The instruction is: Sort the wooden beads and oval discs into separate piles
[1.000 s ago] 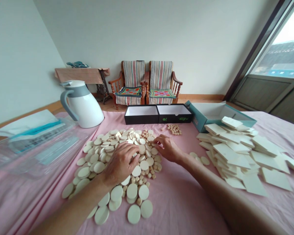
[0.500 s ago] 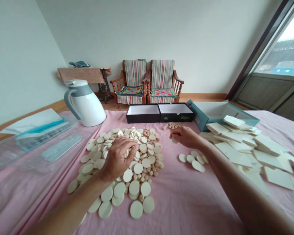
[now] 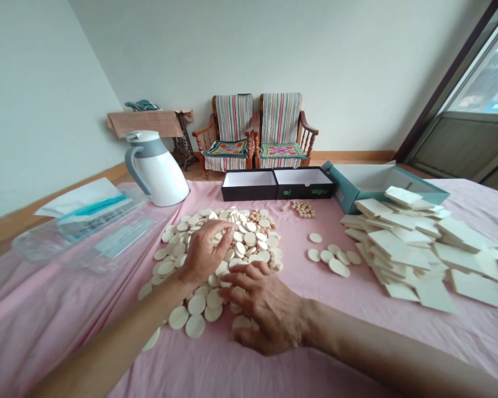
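Observation:
A spread pile of round pale wooden discs lies on the pink cloth in front of me, with small wooden pieces mixed in at its right side. My left hand rests over the middle of the pile; its thumb and index finger stand slightly apart and its other fingers are hidden behind them. Palm down, my right hand reaches over the near right part of the pile with fingers spread, covering some discs. Several separate discs lie to the right of the pile.
A small heap of wooden pieces sits before a black two-part box. Square wooden boards are heaped at right by a teal box. A white jug and clear plastic packaging stand at left.
My right hand has moved from beside the small heap at the back, where it held a disc, to the near part of the pile. One more disc lies among the separate ones.

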`<state>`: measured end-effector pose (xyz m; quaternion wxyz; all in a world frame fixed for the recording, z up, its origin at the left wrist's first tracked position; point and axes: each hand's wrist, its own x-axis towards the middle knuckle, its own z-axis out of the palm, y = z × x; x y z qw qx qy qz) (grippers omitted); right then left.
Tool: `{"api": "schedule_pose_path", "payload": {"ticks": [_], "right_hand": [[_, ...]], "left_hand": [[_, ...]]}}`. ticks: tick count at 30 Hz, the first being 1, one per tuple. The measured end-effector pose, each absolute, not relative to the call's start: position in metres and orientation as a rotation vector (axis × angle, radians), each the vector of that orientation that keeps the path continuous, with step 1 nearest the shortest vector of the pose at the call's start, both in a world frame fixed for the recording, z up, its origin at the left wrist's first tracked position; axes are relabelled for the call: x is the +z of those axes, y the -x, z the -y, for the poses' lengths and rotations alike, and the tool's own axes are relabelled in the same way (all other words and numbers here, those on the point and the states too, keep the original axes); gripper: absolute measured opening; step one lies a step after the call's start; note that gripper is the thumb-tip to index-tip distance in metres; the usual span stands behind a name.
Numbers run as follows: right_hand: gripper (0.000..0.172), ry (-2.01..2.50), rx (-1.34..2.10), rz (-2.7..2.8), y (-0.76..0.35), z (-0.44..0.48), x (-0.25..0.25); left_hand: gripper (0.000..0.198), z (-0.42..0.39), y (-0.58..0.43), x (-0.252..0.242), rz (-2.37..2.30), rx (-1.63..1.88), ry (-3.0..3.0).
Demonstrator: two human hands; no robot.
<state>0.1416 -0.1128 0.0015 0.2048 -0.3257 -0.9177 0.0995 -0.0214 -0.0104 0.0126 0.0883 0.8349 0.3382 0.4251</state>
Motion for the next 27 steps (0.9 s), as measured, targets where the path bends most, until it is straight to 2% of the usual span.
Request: {"api": "schedule_pose_path", "payload": {"ticks": [2,12,20,27], "right_hand": [[0.060,0.868,0.263,2.624,-0.135,0.117,-0.002],[0.040,1.012,-0.040,2.576,-0.137,0.096,-0.015],[0.042,1.131,-0.109,2.538,-0.148,0.065,-0.016],[0.032,1.346,-0.105,2.478,-0.163,0.032,-0.004]], "left_hand": [[0.019,0.009,0.024,0.009,-0.986,1.242,-2.518],[0.018,0.002,0.031,-0.003,-1.004,1.350,-2.470],[0.016,0.005,0.039,-0.001,-0.995,1.390,-2.526],[0.015,0.006,0.043,0.000,-0.929,1.366,-2.537]]}}
